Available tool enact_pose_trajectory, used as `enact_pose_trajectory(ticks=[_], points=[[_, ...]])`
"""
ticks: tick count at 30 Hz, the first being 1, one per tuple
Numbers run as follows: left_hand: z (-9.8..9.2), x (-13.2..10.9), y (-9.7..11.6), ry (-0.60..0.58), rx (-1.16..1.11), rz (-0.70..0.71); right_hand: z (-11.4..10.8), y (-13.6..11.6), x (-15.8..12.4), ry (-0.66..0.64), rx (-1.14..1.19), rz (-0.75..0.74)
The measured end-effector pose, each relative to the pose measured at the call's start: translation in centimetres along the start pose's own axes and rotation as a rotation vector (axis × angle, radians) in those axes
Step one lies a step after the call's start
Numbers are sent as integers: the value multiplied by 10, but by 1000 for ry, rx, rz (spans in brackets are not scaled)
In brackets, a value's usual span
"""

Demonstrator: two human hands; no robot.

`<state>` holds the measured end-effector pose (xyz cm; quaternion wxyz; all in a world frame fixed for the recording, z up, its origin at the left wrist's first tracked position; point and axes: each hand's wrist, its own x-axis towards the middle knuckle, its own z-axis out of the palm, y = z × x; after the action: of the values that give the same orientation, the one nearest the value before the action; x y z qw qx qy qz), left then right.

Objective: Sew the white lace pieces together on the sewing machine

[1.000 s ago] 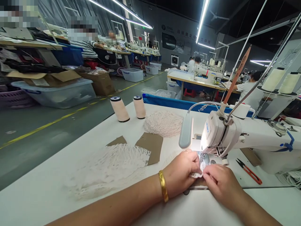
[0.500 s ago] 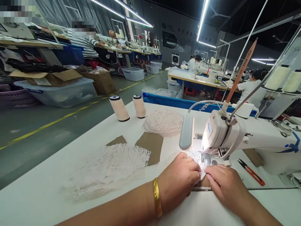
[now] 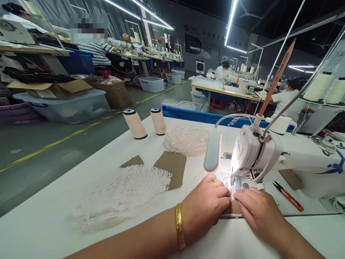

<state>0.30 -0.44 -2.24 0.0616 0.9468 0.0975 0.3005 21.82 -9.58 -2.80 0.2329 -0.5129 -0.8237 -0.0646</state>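
Note:
Under the needle area of a white sewing machine lies a piece of white lace, brightly lit by the lamp. My left hand, with a gold bracelet on its wrist, is closed on the lace's left side, fingers bent. My right hand pinches the lace's near edge just right of it. Both sets of fingertips sit close together, slightly in front of the presser foot. Part of the lace is hidden beneath my left hand. Brown card shows below the fingertips.
Red-handled thread snips lie right of my right hand. Loose lace, a lace pile, brown card pieces and two thread cones are on the table. A pencil stands on the machine. Co-workers sit at other machines.
The lace between my hands has moved away from me, further under the machine, and less of it shows near my fingertips. Both hands keep nearly the same place.

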Motion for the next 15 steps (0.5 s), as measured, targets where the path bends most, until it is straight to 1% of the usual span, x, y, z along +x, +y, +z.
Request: enact_pose_trajectory(ticks=[11,15], points=[[0,4,-7,-24,18,-30,1,2,7,23,-33,46],[-2,9,-11,-65,66,-58,4,2,9,24,-18,77]])
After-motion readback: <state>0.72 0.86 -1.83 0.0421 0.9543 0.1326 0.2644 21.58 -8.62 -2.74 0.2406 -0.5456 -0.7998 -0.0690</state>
